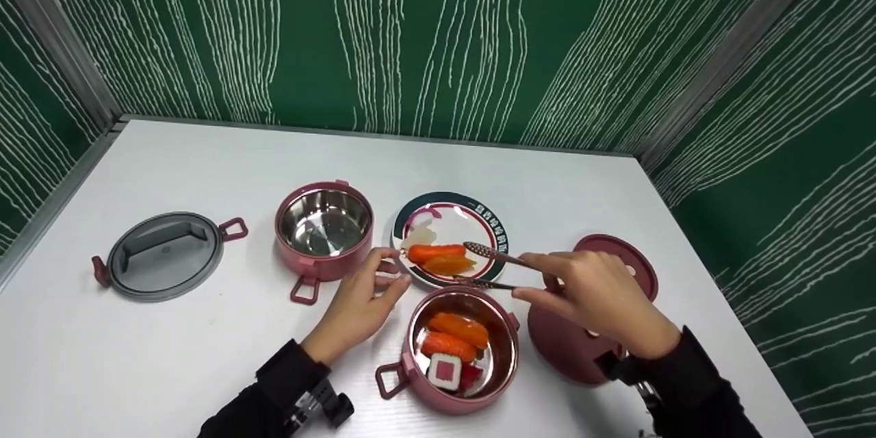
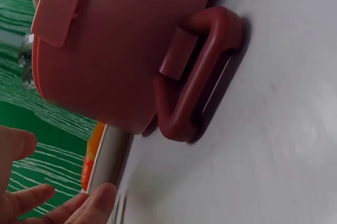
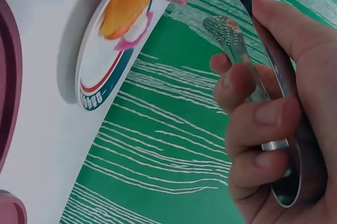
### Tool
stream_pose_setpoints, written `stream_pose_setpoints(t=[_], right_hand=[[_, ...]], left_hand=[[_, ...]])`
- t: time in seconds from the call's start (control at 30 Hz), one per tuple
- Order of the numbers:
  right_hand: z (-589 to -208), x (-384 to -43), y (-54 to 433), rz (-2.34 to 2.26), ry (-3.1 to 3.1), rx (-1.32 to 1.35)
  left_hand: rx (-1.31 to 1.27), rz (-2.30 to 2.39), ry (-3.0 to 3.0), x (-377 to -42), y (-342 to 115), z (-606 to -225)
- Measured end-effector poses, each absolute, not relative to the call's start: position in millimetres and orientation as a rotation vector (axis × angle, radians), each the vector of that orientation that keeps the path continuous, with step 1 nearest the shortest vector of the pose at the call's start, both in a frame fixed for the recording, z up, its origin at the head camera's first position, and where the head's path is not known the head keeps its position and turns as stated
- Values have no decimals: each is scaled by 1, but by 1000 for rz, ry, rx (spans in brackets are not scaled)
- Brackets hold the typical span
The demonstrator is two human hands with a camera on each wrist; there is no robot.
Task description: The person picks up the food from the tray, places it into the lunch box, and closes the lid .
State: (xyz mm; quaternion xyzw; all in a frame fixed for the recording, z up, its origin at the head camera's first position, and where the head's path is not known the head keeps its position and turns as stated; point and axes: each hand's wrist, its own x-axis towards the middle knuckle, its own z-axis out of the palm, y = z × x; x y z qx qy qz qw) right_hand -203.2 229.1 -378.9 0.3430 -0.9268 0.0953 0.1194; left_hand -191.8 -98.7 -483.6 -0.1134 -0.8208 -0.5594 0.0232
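My right hand (image 1: 595, 287) holds metal tongs (image 3: 226, 31), their arms spread over the plate's near right side. The plate (image 1: 469, 222), white with a dark patterned rim, carries an orange sushi-like piece (image 1: 436, 252) and a yellow-orange one (image 1: 448, 265) between the tong tips. Close to the plate's left edge, my left hand (image 1: 359, 308) has loosely bent fingers and holds nothing. A pink pot (image 1: 455, 402) stands just in front of the plate. Inside lie two orange pieces (image 1: 458, 328), a white-edged square roll (image 1: 445, 371) and a dark red piece (image 1: 471, 376).
Left of the plate stands a second pink pot (image 1: 328, 267) with a bare steel inside. A grey lid (image 1: 164, 267) with pink side handles lies far left. Dark red lids (image 1: 568, 349) are at the right, partly under my right arm. Green walls (image 1: 438, 34) enclose the white table (image 1: 226, 356).
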Motion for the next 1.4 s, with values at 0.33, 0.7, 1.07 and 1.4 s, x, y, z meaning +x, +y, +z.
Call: stream_pose_setpoints(t=[0.33,0.7,1.07,1.4], right_hand=[[-389,-239,223,213,-2806,1015],[-400,-254,217,142,-2879,1070],[-402,-253,215,111,-2851,1090],[-410,-254,213,116,-2826,1160]], left_hand=[[-307,-1713,-2513,-208,-87,-492],[-176,-1763,-2526,-222,-75,-496],[-75,-1794,-2481,-227,-71,-497],[-60,-1833,-2455,-230,-71,-500]])
